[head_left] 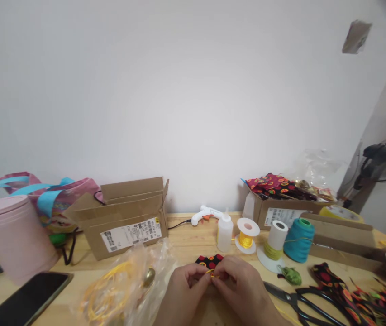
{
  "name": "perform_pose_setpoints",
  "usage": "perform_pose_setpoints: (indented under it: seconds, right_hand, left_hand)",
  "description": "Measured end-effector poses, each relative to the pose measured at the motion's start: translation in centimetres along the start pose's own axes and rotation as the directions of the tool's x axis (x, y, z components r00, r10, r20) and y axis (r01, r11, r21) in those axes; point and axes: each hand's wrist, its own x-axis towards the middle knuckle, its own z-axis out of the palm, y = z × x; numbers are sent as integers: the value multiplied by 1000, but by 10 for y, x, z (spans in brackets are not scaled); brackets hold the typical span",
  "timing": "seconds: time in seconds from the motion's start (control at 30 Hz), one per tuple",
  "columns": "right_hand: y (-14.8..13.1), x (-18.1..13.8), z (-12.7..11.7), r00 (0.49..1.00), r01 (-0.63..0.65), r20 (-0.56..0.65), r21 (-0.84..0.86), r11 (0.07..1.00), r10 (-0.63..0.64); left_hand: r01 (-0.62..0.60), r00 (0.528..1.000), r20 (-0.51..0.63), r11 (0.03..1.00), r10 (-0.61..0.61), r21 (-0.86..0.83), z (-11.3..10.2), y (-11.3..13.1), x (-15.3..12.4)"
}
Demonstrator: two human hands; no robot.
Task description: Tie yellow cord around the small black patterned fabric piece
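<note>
Both my hands meet at the front middle of the table, fingertips close together. My left hand (186, 290) pinches a thin yellow cord (210, 272). Its other side is pinched by the thumb and forefinger of my right hand (243, 287). Just behind the fingertips lies a small black fabric piece (209, 261) with red spots, partly covered by my hands. Whether the cord is fixed to the fabric I cannot tell. To the right of my right hand are black-handled scissors (296, 299).
Cardboard boxes (128, 226) stand left and right. A glue gun (206, 215), squeeze bottle (225, 232), yellow cord spool (246, 240), green cord spool (273, 251) and blue thread cone (299, 240) stand behind. A plastic bag (135, 280), phone (26, 301) and pink bin (16, 240) are left.
</note>
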Motion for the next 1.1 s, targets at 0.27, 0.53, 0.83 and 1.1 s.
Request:
perform_pose_setpoints:
  seconds: [0.27, 0.53, 0.83, 1.1]
  right_hand:
    - [2, 1, 0, 997, 76, 12, 34, 997, -76]
    - [-4, 0, -2, 994, 68, 84, 87, 994, -76]
    - [-5, 3, -2, 993, -6, 114, 299, 954, -30]
    - [-1, 7, -3, 987, -139, 68, 822, 552, 148]
  left_hand:
    - [2, 1000, 2, 1000, -2, 22, 0, 3, -2]
    - [33, 999, 1, 988, -33, -153, 0, -2, 2]
    - [37, 998, 58, 977, -25, -211, 0, 1, -1]
    - [81, 996, 51, 979, -73, -186, 1, 5, -1]
